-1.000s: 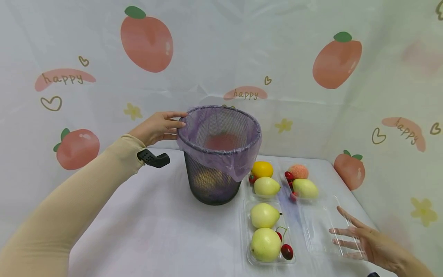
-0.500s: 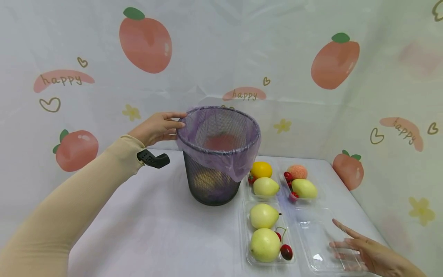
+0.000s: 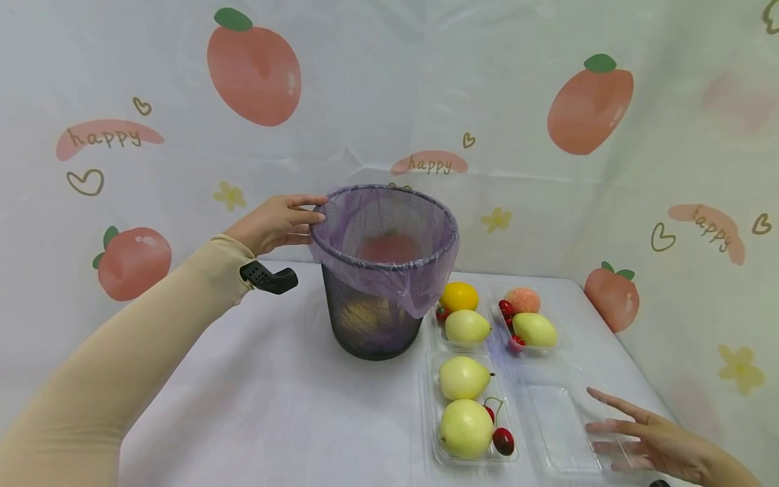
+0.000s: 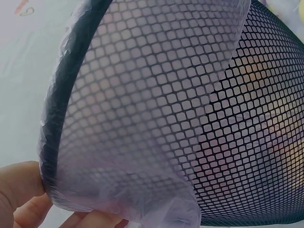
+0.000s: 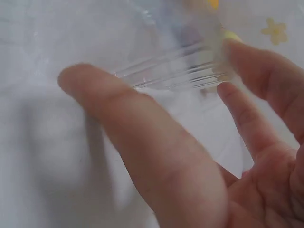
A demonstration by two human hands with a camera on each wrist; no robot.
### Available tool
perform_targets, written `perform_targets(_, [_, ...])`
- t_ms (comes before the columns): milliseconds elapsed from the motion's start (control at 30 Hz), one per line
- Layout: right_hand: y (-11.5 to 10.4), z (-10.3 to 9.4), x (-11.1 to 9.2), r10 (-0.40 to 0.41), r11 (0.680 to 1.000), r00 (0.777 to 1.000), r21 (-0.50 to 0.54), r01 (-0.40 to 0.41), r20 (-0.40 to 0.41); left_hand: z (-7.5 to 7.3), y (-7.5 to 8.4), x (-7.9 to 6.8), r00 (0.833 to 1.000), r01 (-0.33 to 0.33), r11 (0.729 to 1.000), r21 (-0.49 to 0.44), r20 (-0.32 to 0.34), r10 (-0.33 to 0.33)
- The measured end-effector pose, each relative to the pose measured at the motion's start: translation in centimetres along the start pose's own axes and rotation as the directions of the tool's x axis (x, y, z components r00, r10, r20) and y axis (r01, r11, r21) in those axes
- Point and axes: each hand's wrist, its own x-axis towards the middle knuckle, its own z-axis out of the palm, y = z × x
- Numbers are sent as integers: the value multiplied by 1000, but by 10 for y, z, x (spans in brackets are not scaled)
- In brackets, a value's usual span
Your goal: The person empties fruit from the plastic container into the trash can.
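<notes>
In the head view my left hand [image 3: 276,220] grips the left rim of a black wire-mesh trash bin [image 3: 359,318], lined with a translucent purple bag [image 3: 420,291]. The left wrist view has the thumb [image 4: 21,183] by the bagged rim and fingertips beneath. Something yellowish and something reddish show faintly inside the bin. At the lower right, my right hand [image 3: 663,439] holds the right side of a clear plastic container [image 3: 562,429] low over the table. Its fingers are spread and partly seen through the plastic. In the right wrist view, ribbed plastic [image 5: 175,71] lies between thumb and fingers.
A clear tray [image 3: 447,460] holds two pale pears [image 3: 465,429] and cherries [image 3: 504,441]. Behind it stand two more fruit-filled trays, one with a yellow-orange fruit [image 3: 459,297], another with a peach [image 3: 523,299]. A printed cloth [image 3: 365,81] hangs behind the white table [image 3: 274,406].
The clear container, tilted up in my right hand a second ago, has come down flatter toward the table, and the right hand has lowered slightly. My left hand stays on the bin's rim.
</notes>
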Motion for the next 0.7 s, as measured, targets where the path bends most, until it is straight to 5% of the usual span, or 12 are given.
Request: perform_targets(700, [0,-5,-1,-3,995,1000,-97,3,-2,0,0,0,1000,9,1000,-11,-3,-9])
